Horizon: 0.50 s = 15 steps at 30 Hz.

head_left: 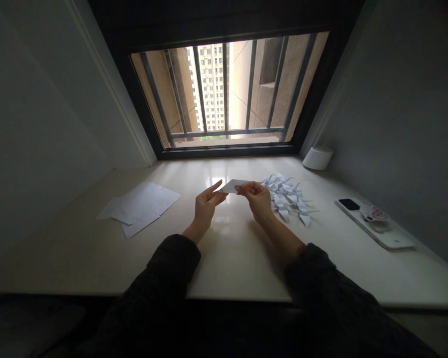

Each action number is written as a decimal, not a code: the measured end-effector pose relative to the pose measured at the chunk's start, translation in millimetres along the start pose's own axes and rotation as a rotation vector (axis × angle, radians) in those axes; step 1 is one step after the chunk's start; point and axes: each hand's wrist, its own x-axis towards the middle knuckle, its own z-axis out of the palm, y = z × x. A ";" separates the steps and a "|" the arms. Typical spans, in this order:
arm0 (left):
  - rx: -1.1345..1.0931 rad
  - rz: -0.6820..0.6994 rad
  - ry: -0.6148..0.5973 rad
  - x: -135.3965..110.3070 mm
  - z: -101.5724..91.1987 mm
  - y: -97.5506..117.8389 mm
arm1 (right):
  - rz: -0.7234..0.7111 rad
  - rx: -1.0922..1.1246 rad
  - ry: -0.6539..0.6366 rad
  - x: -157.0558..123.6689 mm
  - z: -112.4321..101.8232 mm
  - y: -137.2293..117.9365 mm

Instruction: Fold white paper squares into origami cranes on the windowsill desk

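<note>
A small piece of folded white paper point(231, 186) is held up between my two hands, above the pale sill. My left hand point(206, 203) pinches its left corner, with the index finger stretched out past it. On the other side, my right hand point(257, 199) grips the right end between thumb and fingers. Just beyond my right hand lies a pile of folded paper cranes point(283, 194), partly hidden by that hand. Off to the left, flat sheets of white paper point(144, 204) rest in a loose overlapping stack.
A phone point(375, 223) with a round grip on its back lies at the right. Near the window's right corner stands a white cylindrical object point(317, 157). The barred window point(227, 94) rises behind the sill point(239, 273), with walls on both sides.
</note>
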 end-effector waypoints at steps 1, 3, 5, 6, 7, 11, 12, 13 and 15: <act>0.011 0.003 -0.003 0.3 -0.4 0.7 | -0.009 -0.010 0.006 0.8 -0.6 0.1; 0.020 -0.005 -0.007 1.0 -1.4 2.6 | -0.027 -0.031 0.022 2.3 -2.0 0.2; 0.037 -0.028 -0.021 1.7 -2.3 4.1 | -0.040 -0.051 0.026 3.3 -3.3 0.3; 0.064 -0.040 -0.036 1.9 -2.5 4.4 | -0.045 -0.066 0.018 3.5 -3.8 0.1; 0.107 -0.049 -0.056 2.0 -2.5 4.4 | -0.052 -0.092 0.001 3.5 -4.3 -0.2; 0.297 -0.054 -0.099 1.9 -1.6 1.6 | -0.121 -0.279 -0.082 2.6 -5.3 -2.9; 0.314 -0.054 -0.092 2.0 -1.6 0.6 | -0.136 -0.315 -0.096 2.3 -5.2 -3.5; 0.320 -0.056 -0.082 2.3 -1.8 -0.3 | -0.144 -0.332 -0.102 2.0 -4.9 -3.9; 0.310 -0.064 -0.068 2.9 -2.6 -2.2 | -0.120 -0.310 -0.112 1.2 -3.7 -3.9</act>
